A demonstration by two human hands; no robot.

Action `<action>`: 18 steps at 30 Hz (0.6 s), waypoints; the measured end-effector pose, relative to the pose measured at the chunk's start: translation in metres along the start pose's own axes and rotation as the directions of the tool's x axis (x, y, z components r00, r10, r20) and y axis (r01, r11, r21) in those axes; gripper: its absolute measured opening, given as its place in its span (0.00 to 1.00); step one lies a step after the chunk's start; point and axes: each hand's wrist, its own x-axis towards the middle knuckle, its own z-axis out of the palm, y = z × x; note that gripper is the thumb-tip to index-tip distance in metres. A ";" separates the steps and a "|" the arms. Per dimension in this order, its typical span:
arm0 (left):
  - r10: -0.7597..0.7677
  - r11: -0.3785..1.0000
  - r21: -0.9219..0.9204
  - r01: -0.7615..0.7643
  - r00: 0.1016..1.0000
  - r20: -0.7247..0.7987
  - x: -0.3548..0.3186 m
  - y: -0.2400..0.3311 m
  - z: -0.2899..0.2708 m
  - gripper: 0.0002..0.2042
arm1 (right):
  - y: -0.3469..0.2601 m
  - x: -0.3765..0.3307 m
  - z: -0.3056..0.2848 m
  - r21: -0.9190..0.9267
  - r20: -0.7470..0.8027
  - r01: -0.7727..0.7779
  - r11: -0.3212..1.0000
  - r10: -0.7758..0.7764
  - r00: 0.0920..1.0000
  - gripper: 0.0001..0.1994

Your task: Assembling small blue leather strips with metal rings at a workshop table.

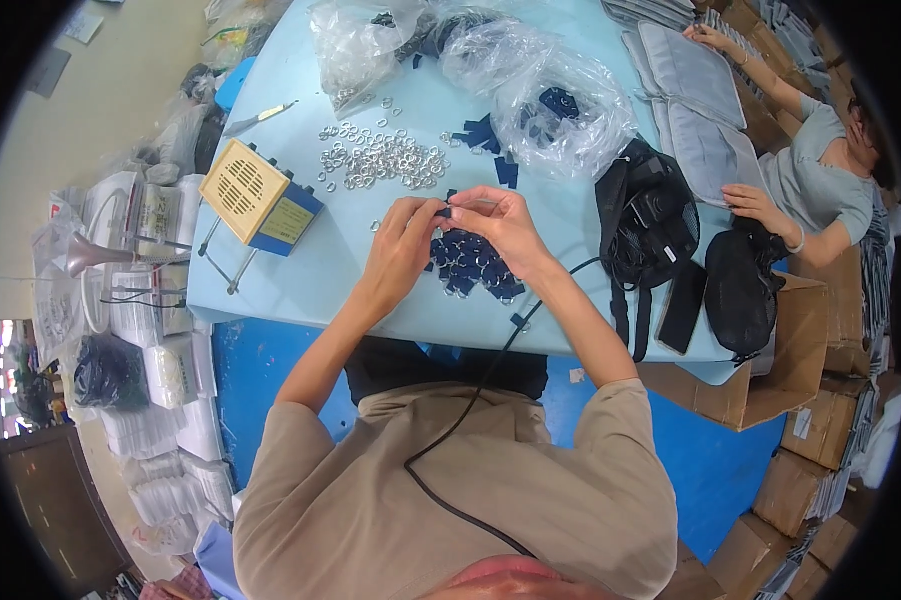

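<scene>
Head view. Item: small dark-blue strap piece (pixel 448 209), pinched between the fingertips of both hands above the table; a metal ring on it cannot be made out. Left hand (pixel 408 235) closed on its left end; right hand (pixel 501 222) closed on its right end, so its long axis runs left to right between them, both hands equally near. Directly below the hands: heap of dark-blue strap pieces with rings (pixel 476 265), touching the table. Beyond, farther from the person: loose silver rings (pixel 386 160), spread flat. Left: yellow-and-blue box device (pixel 261 195). Far side: clear plastic bags (pixel 551 95). Right: black bags (pixel 651 225). Surface: pale blue table (pixel 301 275). Room: stacked cardboard boxes (pixel 801 470); another person's hand (pixel 751 200) on grey padded pieces.
</scene>
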 end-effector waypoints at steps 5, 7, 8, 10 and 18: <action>-0.032 0.999 -0.025 0.032 0.999 -0.012 -0.002 -0.001 0.000 0.14 | -0.006 -0.004 0.006 -0.026 0.002 0.010 1.000 -0.010 1.000 0.07; -0.058 0.998 -0.041 0.057 0.998 -0.005 -0.002 0.001 -0.002 0.14 | -0.007 -0.004 0.006 -0.066 0.002 0.016 0.998 -0.016 1.000 0.08; -0.059 0.997 -0.045 0.059 0.998 0.005 -0.003 0.001 -0.003 0.15 | -0.007 -0.004 0.005 -0.079 0.010 0.024 0.997 -0.023 1.000 0.08; -0.061 0.997 -0.050 0.062 0.998 0.015 -0.002 0.003 -0.005 0.16 | -0.007 -0.004 0.006 -0.091 0.018 0.032 0.995 -0.030 0.999 0.08; -0.046 0.998 -0.052 0.047 0.999 0.010 -0.001 0.015 -0.014 0.17 | -0.014 -0.010 0.010 -0.179 0.100 0.115 0.977 -0.099 0.990 0.06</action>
